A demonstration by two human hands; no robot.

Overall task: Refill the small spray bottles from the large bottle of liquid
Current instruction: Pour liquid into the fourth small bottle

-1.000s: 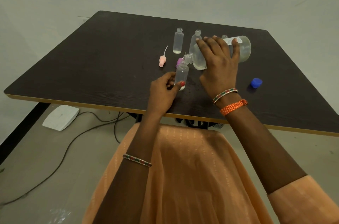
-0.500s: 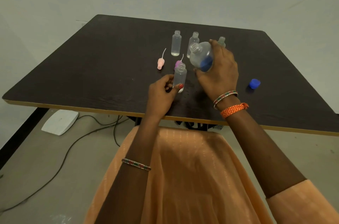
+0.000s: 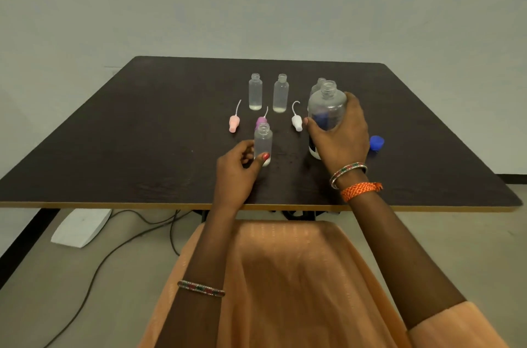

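The right hand (image 3: 340,136) wraps its fingers (image 3: 352,104) round the large bottle (image 3: 326,112), which stands upright and uncapped on the dark tabletop (image 3: 142,134). The left hand (image 3: 236,169) grasps a small bottle (image 3: 263,139) near its base, thumb in front, fingers curled behind; this bottle is upright and open-necked, with a little liquid at the bottom. Two more small bottles (image 3: 255,91) (image 3: 281,93) stand side by side farther back, each open, each with a shallow layer of liquid. Another bottle neck (image 3: 320,82) shows just behind the large bottle. Three spray tops lie between the rows: a pink one (image 3: 234,123), a purple one (image 3: 261,121) just behind the held bottle, and a white one (image 3: 297,122) near the right thumb. A blue cap (image 3: 376,143) rests just right of the right hand.
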